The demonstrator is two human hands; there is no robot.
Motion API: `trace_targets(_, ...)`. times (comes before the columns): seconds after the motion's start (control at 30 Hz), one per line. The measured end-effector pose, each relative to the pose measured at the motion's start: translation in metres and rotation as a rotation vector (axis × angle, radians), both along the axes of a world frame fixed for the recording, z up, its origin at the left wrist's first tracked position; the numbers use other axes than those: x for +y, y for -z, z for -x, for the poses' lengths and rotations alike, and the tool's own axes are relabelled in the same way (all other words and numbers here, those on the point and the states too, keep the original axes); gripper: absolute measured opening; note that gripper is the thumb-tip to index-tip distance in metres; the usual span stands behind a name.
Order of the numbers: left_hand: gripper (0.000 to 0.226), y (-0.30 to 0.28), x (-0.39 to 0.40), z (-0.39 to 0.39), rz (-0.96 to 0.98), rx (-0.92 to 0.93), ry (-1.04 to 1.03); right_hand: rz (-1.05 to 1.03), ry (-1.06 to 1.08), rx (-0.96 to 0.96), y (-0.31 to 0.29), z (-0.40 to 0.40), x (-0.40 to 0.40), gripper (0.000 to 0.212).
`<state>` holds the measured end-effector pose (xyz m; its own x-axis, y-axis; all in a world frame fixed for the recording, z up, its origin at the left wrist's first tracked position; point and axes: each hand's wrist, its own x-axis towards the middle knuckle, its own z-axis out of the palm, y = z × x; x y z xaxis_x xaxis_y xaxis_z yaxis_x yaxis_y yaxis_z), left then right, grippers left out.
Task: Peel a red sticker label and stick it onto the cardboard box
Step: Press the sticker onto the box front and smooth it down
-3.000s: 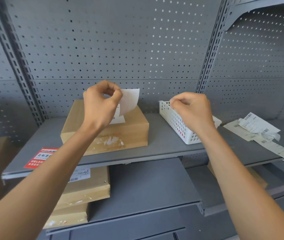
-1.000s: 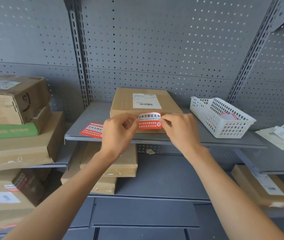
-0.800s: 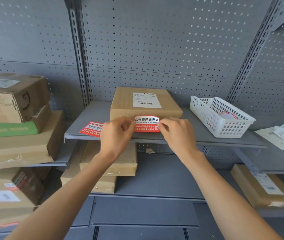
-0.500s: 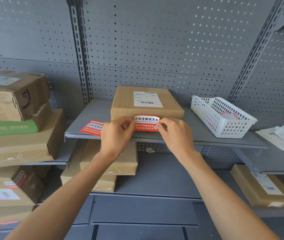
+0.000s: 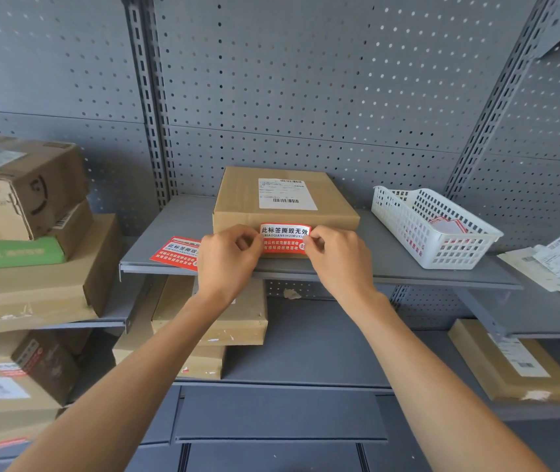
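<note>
A flat cardboard box (image 5: 241, 199) with a white shipping label on top lies on the grey shelf (image 5: 367, 264). A red sticker label (image 5: 283, 239) with white text lies against the box's front face, its top edge at the box's upper rim. My left hand (image 5: 227, 257) pinches the sticker's left end and my right hand (image 5: 338, 258) pinches its right end. Whether the sticker adheres fully to the cardboard is unclear.
Another red sticker (image 5: 175, 252) lies on the shelf left of my left hand. A white plastic basket (image 5: 432, 226) holding more stickers stands to the right. Stacked parcels (image 5: 23, 233) fill the left shelves, more boxes lie below, and paper labels (image 5: 558, 264) lie at far right.
Three seconds ago my left hand held a white backing sheet above the box. Over the last second both hands lowered the red sticker slightly against the box's front face.
</note>
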<state>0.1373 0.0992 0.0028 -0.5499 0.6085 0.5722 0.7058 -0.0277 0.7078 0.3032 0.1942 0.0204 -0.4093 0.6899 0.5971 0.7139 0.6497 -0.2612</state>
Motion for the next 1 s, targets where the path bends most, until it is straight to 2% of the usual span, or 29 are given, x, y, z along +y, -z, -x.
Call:
trace_targets(0.3,0.017,-0.004,0.001,-0.002,0.035,0.034,-0.059,0.019,0.022,-0.034,-0.003,0.002,-0.001,0.028)
trace_targets(1.0,0.019,-0.002,0.0,0.012,0.061,0.137,-0.147,0.058,0.038,0.047,-0.003,0.007,0.001,0.033)
